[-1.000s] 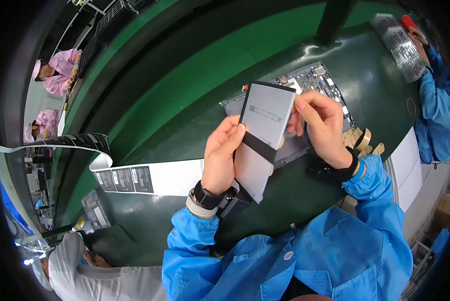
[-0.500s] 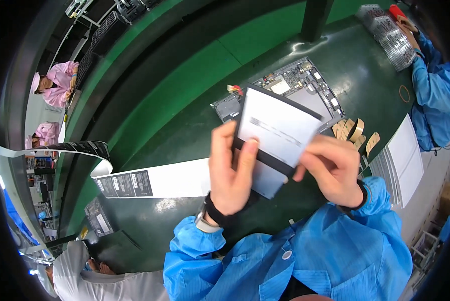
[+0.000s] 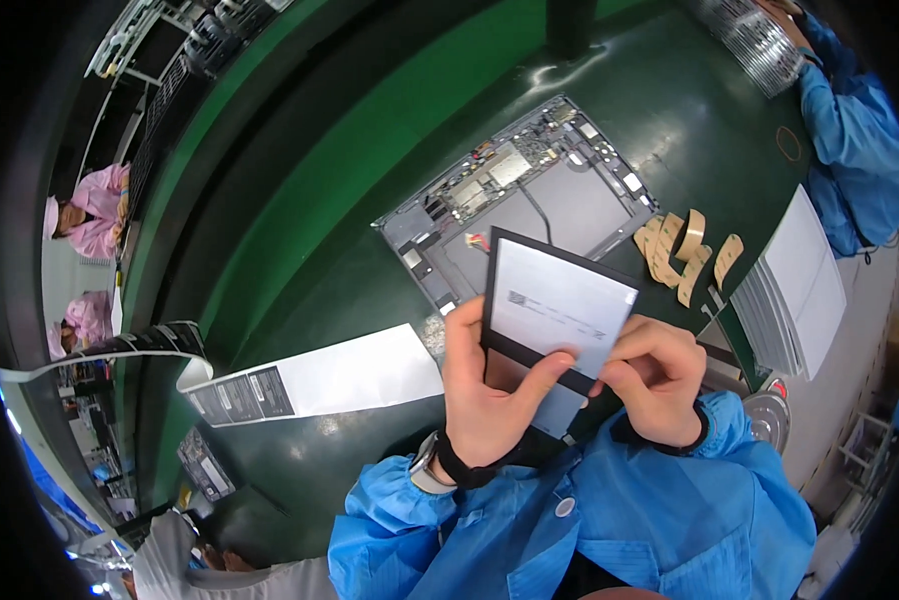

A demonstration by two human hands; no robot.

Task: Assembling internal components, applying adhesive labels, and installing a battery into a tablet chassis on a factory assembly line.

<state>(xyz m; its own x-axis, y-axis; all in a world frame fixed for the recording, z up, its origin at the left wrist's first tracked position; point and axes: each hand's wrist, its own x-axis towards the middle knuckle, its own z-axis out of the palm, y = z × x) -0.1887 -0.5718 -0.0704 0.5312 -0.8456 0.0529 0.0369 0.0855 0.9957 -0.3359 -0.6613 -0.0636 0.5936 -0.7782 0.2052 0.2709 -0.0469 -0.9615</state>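
Observation:
A flat battery pack (image 3: 559, 305), pale silver with black borders and a black band, is tilted up in front of my chest. Small red and yellow wires show by its upper left corner. My left hand (image 3: 494, 395) is closed round its left side, thumb on the front over the black band. At the right edge, my right hand (image 3: 654, 380) pinches with thumb and forefinger against the pack; the fingertips are partly hidden. Behind the pack lies an opened laptop base (image 3: 579, 200), its circuit board showing along the far side. The pack covers part of its near edge.
Left of my hands lies a white label strip (image 3: 359, 375) with dark printed labels. Tan adhesive pieces (image 3: 659, 245) sit right of the laptop base, near a stack of white sheets (image 3: 799, 280). A co-worker in blue (image 3: 849, 120) handles clear trays (image 3: 754, 45) at far right.
My hands and the pack have come lower and nearer to me, uncovering more of the laptop base. The view has shifted. The left thumb has slid towards the black band.

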